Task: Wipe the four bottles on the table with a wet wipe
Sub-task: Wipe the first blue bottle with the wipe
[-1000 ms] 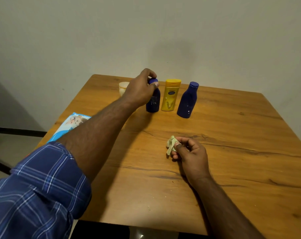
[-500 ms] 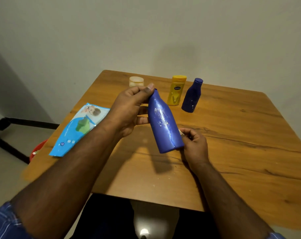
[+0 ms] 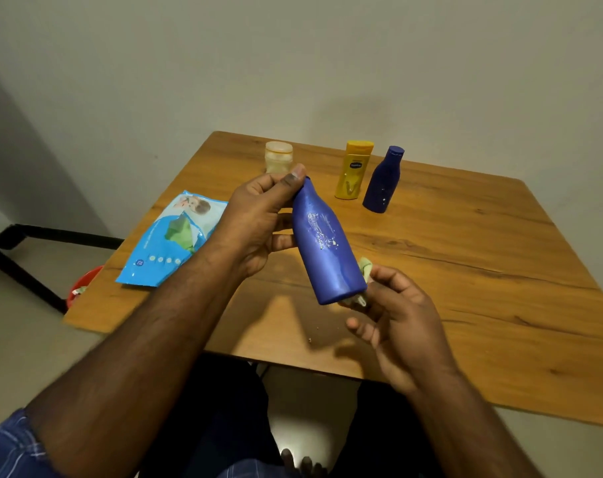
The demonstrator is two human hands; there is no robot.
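We hold the blue bottle tilted above the near half of the table, cap end far-left, base near-right. Our left hand grips the neck, thumb and fingers curled round the cap end. Our right hand pinches the wipe against the base, with only a little of the wipe showing past the bottle's edge.

Handling notes:
- The bottle looks like rigid plastic and probably light; it should not deform under a firm wipe.
- The glossy body will likely turn slippery once wet. We advise keeping the grip at the narrow neck, where fingers close fully.
- The wipe is soft and limp; bunch it in the fingertips and draw it along the body.
- Pale residue marks the body's middle; expect extra passes there.

The yellow bottle, the second blue bottle and the pale jar stand upright at the far side. The wipe pack lies at the left.
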